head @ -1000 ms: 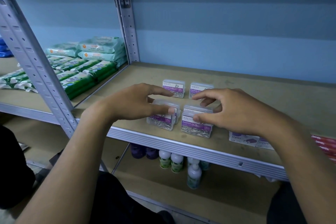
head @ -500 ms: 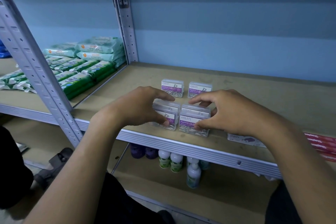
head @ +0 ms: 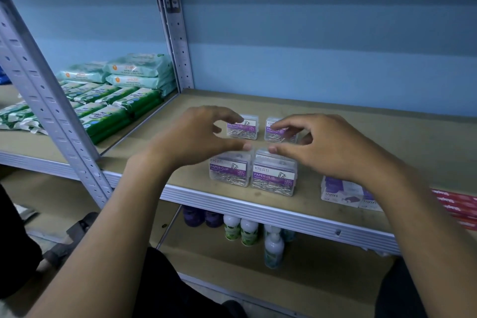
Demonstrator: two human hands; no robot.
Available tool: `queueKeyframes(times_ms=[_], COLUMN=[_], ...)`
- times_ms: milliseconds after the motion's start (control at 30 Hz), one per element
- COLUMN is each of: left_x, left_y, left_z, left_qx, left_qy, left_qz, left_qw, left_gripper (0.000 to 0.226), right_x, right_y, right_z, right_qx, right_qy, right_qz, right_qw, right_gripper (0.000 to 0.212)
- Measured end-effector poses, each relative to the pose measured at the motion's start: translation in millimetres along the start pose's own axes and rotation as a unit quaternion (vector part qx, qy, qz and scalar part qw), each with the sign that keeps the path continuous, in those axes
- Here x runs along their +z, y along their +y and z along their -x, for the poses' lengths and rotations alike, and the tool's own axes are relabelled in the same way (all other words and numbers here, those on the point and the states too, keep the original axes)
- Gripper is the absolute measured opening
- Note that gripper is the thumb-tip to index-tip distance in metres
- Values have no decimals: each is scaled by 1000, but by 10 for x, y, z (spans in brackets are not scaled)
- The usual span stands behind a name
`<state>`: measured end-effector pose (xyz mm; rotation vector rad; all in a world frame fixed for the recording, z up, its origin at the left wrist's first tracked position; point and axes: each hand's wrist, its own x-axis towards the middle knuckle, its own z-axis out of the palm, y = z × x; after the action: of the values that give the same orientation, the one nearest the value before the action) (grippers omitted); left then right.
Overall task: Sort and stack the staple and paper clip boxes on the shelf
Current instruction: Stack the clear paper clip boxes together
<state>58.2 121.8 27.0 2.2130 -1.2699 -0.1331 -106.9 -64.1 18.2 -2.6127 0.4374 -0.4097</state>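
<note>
Four clear paper clip boxes sit in two rows on the shelf: front pair touching, back pair at 12 o'clock. Left hand and right hand hover just above, fingers loosely curved, holding nothing. Staple boxes lie at 3 o'clock.

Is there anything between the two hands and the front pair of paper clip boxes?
Nothing visible. The left hand and right hand hover just above the front paper clip boxes, fingers spread and empty, with only open air between. The rear paper clip boxes sit behind, and the staple boxes lie to the right, both clear.
</note>
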Motion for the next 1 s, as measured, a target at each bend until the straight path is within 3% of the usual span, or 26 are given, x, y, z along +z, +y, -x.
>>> queueKeyframes(times_ms=[167,433,667,1000], left_x=[21,143,217,312], left_y=[-46,-171,-240,-327], left_z=[-227,-509,-619,-771], left_qx=[7,-1,-20,8], left_qy=[46,43,12,46], left_qz=[-20,-32,21,20], left_qw=[999,999,999,999], left_gripper=[55,57,49,28], right_x=[55,149,216,235], right_y=[140,264,309,327], right_z=[-137,-304,-409,-471], right_qx=[-13,8,29,62], right_qy=[18,9,0,67], right_qz=[8,14,13,1], right_qw=[1000,1000,999,996], right_gripper=[50,59,52,39])
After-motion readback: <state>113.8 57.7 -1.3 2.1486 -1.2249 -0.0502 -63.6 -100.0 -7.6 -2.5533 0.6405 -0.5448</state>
